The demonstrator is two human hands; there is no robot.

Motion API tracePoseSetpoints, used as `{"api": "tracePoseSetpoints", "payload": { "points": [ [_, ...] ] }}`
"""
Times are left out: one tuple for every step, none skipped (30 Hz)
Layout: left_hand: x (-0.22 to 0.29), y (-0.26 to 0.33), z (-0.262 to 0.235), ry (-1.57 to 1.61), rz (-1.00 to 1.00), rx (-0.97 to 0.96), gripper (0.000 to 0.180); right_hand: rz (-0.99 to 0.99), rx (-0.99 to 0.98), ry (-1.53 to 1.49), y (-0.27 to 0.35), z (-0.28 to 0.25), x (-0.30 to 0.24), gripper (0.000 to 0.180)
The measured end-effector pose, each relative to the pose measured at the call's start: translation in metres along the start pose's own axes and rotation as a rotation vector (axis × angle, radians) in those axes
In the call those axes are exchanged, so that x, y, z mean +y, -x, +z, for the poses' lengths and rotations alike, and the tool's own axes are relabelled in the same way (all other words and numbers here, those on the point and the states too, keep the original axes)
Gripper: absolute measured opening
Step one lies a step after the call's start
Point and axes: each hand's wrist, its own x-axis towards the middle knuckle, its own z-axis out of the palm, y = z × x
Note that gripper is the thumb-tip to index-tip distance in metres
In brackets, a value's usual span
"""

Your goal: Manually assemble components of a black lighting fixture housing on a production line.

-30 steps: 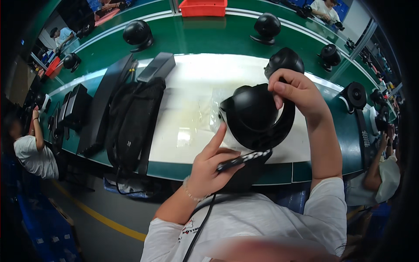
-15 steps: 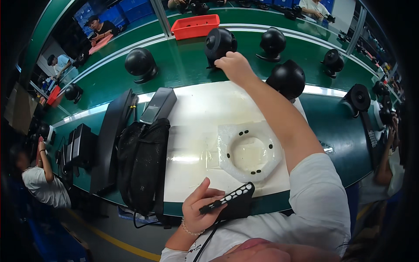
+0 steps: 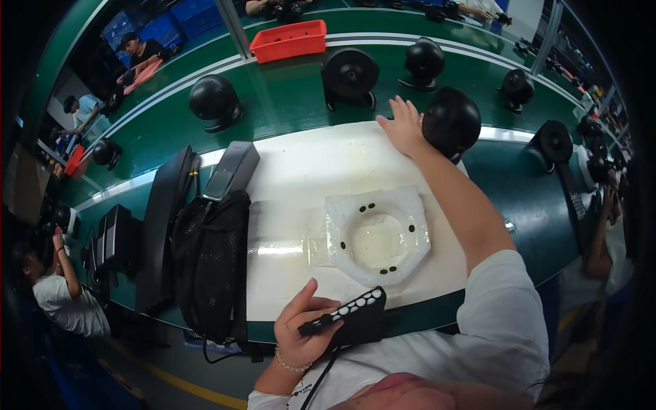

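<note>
In my left hand (image 3: 297, 342) is a flat black part (image 3: 359, 316) with a row of white round spots along its edge, held low near the table's front edge. My right hand (image 3: 404, 130) reaches far forward with its fingers spread and holds nothing. It is beside a glossy black ball-shaped device (image 3: 452, 123); I cannot tell whether they touch. Just beyond that hand a black device with a round disc face (image 3: 350, 75) stands on two legs. A translucent white eight-sided fixture (image 3: 335, 236) with a round hollow and several small black pads lies between my arms.
More black ball devices, one at left (image 3: 213, 102) and one at right (image 3: 424, 60), stand on the green belt, with a red bin (image 3: 288, 41) behind. Left of the white sheet (image 3: 287, 178) lie a black mesh bag (image 3: 212, 266), a grey box (image 3: 236, 167) and a long black panel (image 3: 164, 232). Co-workers sit around.
My right hand has left the disc-faced device and come back to the right, its fingers opening. That device now faces me. My left hand still holds the black part; the view has shifted slightly.
</note>
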Motion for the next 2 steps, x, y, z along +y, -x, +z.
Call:
{"api": "tracePoseSetpoints", "payload": {
  "points": [
    [0.0001, 0.0013, 0.0002, 0.011, -0.01, 0.016, 0.031, -0.003, 0.033, -0.062, -0.0013, 0.0082, 0.0161, 0.067],
    [0.001, -0.0002, 0.0004, -0.007, -0.004, 0.011, 0.031, 0.001, 0.021, 0.0, 0.0019, 0.002, 0.0252, 0.068]
  ]
}}
